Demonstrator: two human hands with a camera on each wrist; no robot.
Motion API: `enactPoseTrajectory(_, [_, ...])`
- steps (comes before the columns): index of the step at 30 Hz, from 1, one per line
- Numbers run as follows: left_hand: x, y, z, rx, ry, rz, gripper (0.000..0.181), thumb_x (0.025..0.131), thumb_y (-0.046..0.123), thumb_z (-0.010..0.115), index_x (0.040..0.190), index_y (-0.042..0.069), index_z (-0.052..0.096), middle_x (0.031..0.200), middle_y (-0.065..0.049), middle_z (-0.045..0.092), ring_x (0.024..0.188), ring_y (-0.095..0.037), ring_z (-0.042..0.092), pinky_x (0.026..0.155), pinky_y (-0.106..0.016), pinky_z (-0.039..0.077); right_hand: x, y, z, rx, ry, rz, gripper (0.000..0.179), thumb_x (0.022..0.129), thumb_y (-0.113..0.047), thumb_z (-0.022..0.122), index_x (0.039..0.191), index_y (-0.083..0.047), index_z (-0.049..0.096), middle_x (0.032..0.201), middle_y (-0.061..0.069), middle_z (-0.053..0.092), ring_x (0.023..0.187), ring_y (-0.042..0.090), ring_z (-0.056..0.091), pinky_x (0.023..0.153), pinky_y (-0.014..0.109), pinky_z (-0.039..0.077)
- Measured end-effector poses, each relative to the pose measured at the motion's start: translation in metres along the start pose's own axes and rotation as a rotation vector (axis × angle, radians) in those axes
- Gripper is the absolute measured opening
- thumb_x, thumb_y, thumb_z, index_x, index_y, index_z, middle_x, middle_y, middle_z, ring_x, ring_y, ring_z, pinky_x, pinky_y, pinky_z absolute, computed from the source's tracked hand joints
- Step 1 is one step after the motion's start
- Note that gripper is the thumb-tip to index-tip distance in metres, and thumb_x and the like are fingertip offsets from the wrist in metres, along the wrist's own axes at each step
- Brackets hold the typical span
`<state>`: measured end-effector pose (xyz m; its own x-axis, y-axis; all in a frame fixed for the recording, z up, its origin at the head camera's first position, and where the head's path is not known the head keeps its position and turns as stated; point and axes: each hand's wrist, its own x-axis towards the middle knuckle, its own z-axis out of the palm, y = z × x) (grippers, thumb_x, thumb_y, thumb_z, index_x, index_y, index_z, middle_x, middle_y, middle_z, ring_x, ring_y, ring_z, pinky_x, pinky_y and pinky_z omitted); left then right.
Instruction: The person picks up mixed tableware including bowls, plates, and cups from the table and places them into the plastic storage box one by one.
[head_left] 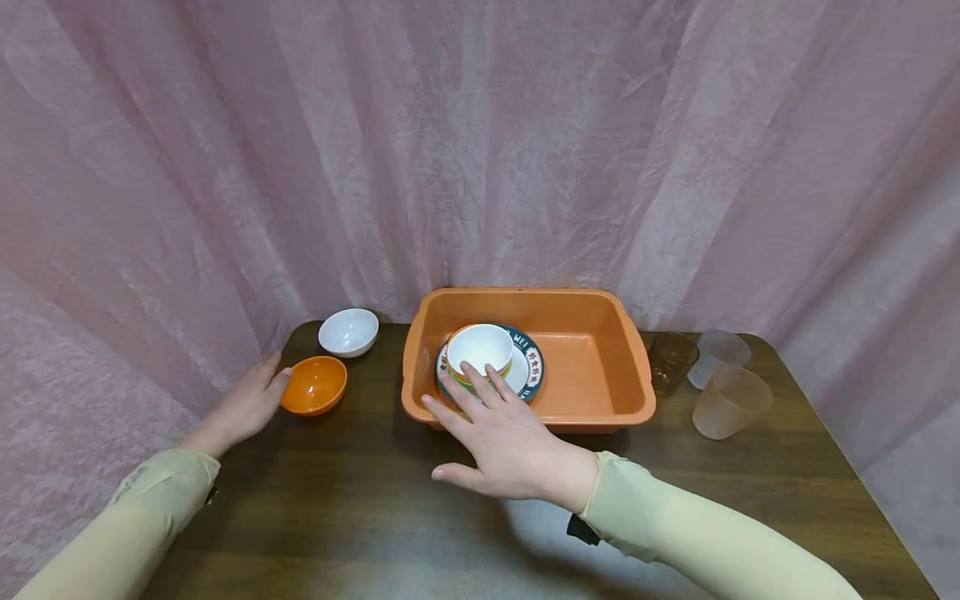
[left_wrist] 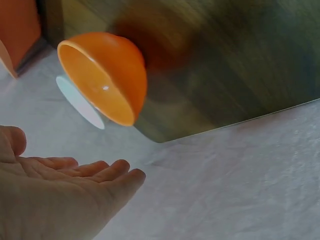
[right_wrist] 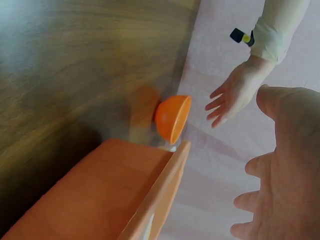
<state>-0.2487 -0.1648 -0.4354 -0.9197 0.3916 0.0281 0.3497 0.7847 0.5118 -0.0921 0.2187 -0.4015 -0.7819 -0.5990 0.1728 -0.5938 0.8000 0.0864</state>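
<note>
A: State of the left hand [head_left: 243, 400]?

B: Centre-left of the head view, just beside the orange bowl [head_left: 315, 386]. Fingers loosely extended, holding nothing; left wrist view shows a gap to the bowl.

A: And the right hand [head_left: 513, 437]?

B: Lower centre, fingers spread wide, nothing gripped. Overlaps the tub [head_left: 581, 375] and its near rim in the head view; right wrist view shows it apart from the tub.

A: Bowls?

B: Orange one upright on the bench [head_left: 330, 500], left of frame, white bowl [head_left: 349, 332] just above it. Bowl stack [head_left: 480, 343], white on top, sits on a dark-rimmed plate [head_left: 534, 367] in the tub's left half, mid-frame.

A: Rest?

B: Right of the tub: brown tumbler [head_left: 670, 362], clear tumbler [head_left: 722, 348], peach tumbler [head_left: 729, 406]. Pink curtain [head_left: 525, 150] across the top.
</note>
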Motion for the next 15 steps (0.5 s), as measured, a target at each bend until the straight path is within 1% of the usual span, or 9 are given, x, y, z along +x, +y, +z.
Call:
enactPoseTrajectory(5, [0.001,-0.007,0.0,-0.048,0.005,-0.006,0.066,0.114,0.028,0.027,0.146,-0.028,0.017,0.149,-0.051,0.02,0.139,-0.065,0.021,0.113,-0.071,0.02,0.011,-0.009,0.0,0.004,-0.006,-0.019,0.083,0.098,-0.076,0.034,0.164,-0.027,0.026,0.171,0.008,0.012,0.156,0.036,0.003,0.124,0.053,0.006])
enactPoseTrajectory(7, [0.002,-0.008,0.0,-0.067,-0.002,-0.021,0.066,0.114,0.029,0.025,0.146,-0.028,0.018,0.148,-0.051,0.021,0.138,-0.065,0.022,0.113,-0.071,0.021,0.015,-0.012,0.0,0.009,-0.013,-0.019,0.083,0.097,-0.077,0.034,0.164,-0.029,0.024,0.171,0.007,0.012,0.156,0.035,0.0,0.124,0.052,0.004])
enactPoseTrajectory(9, [0.002,-0.011,-0.001,-0.083,-0.013,-0.042,0.066,0.114,0.03,0.023,0.146,-0.028,0.019,0.148,-0.05,0.022,0.138,-0.065,0.022,0.113,-0.071,0.021,0.02,-0.016,-0.001,0.005,-0.023,-0.019,0.083,0.097,-0.077,0.034,0.165,-0.03,0.023,0.171,0.007,0.012,0.156,0.034,-0.003,0.124,0.051,0.002])
enactPoseTrajectory(12, [0.002,-0.015,0.0,-0.118,-0.035,-0.086,0.066,0.114,0.031,0.021,0.147,-0.027,0.019,0.149,-0.05,0.021,0.139,-0.065,0.02,0.113,-0.071,0.019,0.028,-0.02,0.0,0.006,-0.034,-0.022,0.084,0.097,-0.077,0.033,0.165,-0.029,0.023,0.171,0.007,0.014,0.156,0.033,-0.003,0.124,0.05,0.001])
enactPoseTrajectory(15, [0.003,-0.018,0.0,-0.158,-0.055,-0.126,0.067,0.113,0.031,0.019,0.146,-0.027,0.019,0.149,-0.05,0.02,0.139,-0.065,0.019,0.113,-0.072,0.018,0.037,-0.024,-0.001,0.003,-0.045,-0.029,0.084,0.097,-0.077,0.032,0.165,-0.029,0.022,0.171,0.008,0.014,0.156,0.034,-0.001,0.124,0.052,0.002])
